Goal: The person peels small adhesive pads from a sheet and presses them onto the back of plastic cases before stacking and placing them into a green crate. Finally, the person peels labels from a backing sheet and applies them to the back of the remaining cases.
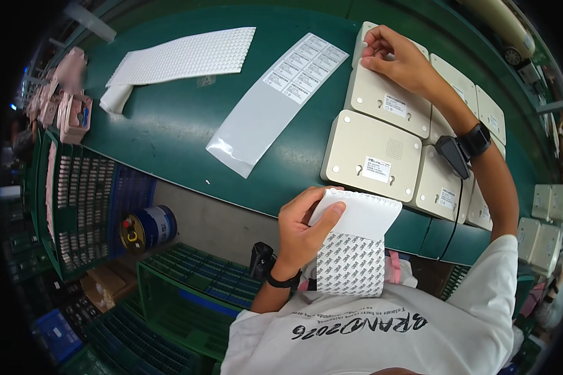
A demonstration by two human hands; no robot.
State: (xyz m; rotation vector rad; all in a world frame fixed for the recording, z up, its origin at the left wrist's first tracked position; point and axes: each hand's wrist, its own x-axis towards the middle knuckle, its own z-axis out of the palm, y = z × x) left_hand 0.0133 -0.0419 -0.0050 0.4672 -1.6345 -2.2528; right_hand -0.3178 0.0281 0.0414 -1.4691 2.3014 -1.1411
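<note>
Cream casings (372, 147) stand in rows on the green bench (169, 134), from one to four o'clock in the worker's view. Right hand (381, 51): at one o'clock, thumb and fingers drawn narrow at the left edge of the far casing (370, 29); from where I stand, I cannot tell whether a foot is between them. Left hand (308, 230): near five o'clock, gripping a folded white strip (366, 219) with patterned backing (350, 265). White feet (336, 169) show at the front casing's corners. Step in hand, in my judgement: fixing feet to the far casing. Next move calls for alignment at the corner, then firm fingertip pressure. Label sheet (306, 69): twelve o'clock, untouched.
</note>
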